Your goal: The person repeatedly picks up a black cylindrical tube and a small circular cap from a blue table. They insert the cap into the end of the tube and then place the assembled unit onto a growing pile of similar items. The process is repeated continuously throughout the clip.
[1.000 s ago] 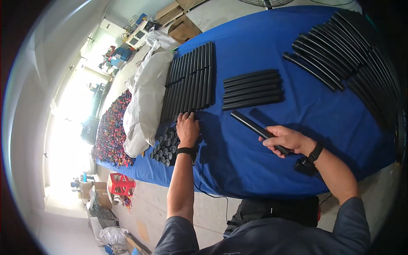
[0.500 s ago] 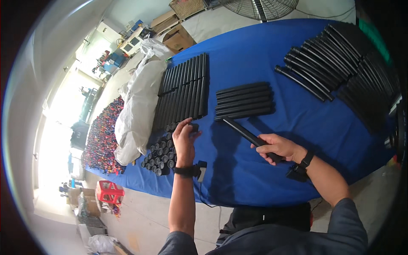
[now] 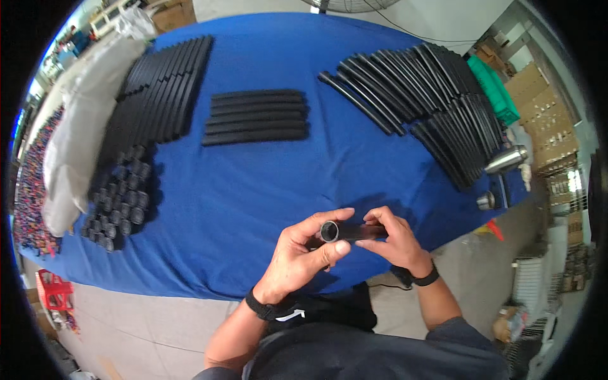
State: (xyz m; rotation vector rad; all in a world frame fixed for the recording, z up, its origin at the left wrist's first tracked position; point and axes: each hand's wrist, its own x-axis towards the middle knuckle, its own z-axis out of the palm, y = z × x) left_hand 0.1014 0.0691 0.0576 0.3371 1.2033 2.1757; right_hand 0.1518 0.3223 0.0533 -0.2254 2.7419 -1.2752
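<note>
In front of my body I hold a black tube (image 3: 352,232) between both hands, its open round end turned toward my left palm. My left hand (image 3: 296,253) curls around that end, thumb on the near side and index finger on the far side. A dark piece shows partly in the left palm, mostly hidden; its kind is unclear. My right hand (image 3: 396,239) grips the other end of the tube between thumb and fingers. Off to the left stands a cluster of short round black caps (image 3: 117,212).
A blue-clothed table (image 3: 253,190) carries several black tubes (image 3: 256,117) in the middle, rows of tubes (image 3: 161,95) at left and a fanned pile (image 3: 405,82) at right. A white plastic sheet (image 3: 82,139) borders small coloured pieces (image 3: 35,190). A metal flask (image 3: 506,159) lies far right.
My left hand has left the cap cluster and come to the tube's open end. The right hand has drawn the tube nearer my body, and the view has swung right.
</note>
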